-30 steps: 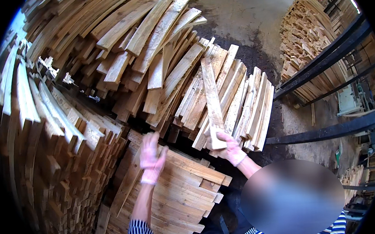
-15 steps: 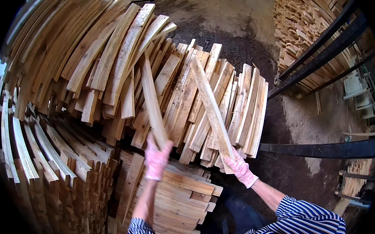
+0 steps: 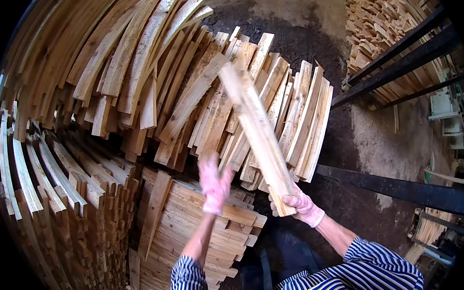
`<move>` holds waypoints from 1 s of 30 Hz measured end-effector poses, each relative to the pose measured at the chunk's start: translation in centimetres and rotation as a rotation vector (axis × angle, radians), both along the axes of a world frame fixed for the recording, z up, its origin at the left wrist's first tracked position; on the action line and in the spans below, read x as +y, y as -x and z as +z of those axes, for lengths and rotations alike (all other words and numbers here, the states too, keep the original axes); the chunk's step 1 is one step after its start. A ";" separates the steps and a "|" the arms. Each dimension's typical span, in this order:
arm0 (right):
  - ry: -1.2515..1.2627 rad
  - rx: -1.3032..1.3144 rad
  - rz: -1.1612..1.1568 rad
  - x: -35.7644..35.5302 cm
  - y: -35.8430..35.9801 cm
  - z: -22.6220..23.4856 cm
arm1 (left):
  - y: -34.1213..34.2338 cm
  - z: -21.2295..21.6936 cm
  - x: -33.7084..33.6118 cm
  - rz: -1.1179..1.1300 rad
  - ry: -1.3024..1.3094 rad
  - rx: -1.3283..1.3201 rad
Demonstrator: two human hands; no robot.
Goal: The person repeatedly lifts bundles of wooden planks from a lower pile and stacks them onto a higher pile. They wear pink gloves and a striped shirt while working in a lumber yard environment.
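Right hand (image 3: 302, 204) gripped boards (image 3: 260, 138) low, slanting toward eleven o'clock; left hand (image 3: 215, 186) empty, spread; firm, flush squeeze likely needed.

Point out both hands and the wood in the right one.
Left hand (image 3: 214, 185), head view: middle of the glove.
Right hand (image 3: 302, 205), head view: back of the glove.
Held wood (image 3: 261, 138), head view: middle of its length.

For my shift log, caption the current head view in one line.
Gloved right hand grips pale lumber, plank pile beyond; gloved left hand open, empty.
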State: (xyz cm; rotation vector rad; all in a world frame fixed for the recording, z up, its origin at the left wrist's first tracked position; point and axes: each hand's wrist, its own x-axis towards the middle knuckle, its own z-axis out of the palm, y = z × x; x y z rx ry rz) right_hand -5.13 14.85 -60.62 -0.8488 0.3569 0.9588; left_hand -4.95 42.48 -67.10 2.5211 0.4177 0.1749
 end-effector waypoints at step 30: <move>-0.082 0.021 -0.152 -2.0 0.3 -0.1 | 0.1 -3.9 -5.6 -0.029 0.014 0.331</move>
